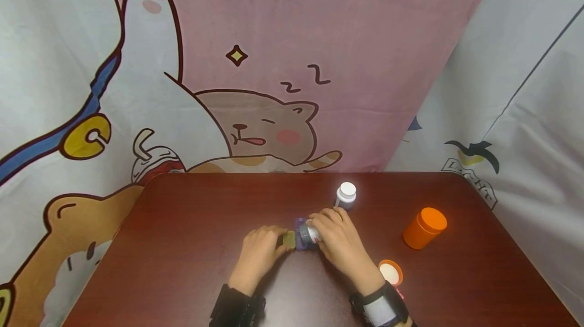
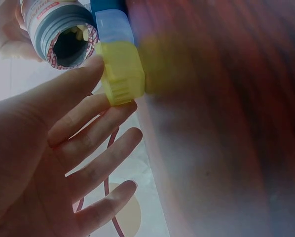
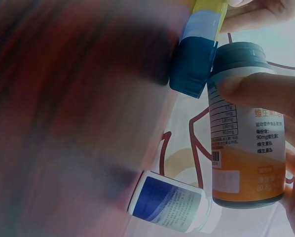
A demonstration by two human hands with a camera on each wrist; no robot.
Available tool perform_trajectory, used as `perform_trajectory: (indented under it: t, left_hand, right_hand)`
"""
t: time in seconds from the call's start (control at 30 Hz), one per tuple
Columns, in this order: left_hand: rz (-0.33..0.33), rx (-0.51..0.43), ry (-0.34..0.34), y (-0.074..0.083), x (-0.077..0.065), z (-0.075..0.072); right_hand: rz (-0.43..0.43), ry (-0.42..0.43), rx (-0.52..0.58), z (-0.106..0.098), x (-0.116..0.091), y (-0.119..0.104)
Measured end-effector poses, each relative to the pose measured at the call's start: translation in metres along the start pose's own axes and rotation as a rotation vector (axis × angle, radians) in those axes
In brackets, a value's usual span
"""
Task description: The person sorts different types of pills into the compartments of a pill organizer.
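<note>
My left hand (image 1: 260,252) pinches the yellow end of a small pill box (image 2: 123,71) between thumb and fingers; its other fingers are spread. Beyond the yellow part, the box has a pale translucent section and a dark blue one (image 3: 191,66). My right hand (image 1: 338,238) grips a pill bottle (image 3: 248,133) with a white and orange label, thumb across its side. In the head view the bottle is tilted, its uncapped neck toward the box. Pale tablets (image 2: 82,32) and a torn foil seal show inside its mouth in the left wrist view.
A white capped bottle (image 1: 346,196) stands behind my right hand. To the right is an orange jar (image 1: 424,228). An orange lid (image 1: 391,272) with a white inside lies by my right wrist, with a small pink thing partly hidden there. A patterned cloth hangs behind the brown table (image 1: 182,246).
</note>
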State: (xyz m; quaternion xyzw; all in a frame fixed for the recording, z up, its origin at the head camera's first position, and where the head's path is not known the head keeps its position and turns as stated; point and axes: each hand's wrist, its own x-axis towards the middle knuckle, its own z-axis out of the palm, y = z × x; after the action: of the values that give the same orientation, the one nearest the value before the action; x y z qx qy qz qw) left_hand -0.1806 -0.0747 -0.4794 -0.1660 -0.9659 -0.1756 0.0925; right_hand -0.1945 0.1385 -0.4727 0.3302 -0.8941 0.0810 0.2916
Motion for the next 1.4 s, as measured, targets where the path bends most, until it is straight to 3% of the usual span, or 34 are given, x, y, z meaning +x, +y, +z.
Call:
perform_trajectory:
  t: [0.67, 1.4]
  left_hand:
    - [0.005, -0.002, 0.002, -0.0007, 0.0013, 0.0014]
    - [-0.004, -0.011, -0.006, -0.0026, 0.0015, 0.003]
  right_hand:
    - [-0.043, 0.006, -0.009, -0.0004, 0.0009, -0.0029]
    - [-0.035, 0.005, -0.022, 0.0013, -0.0003, -0.0018]
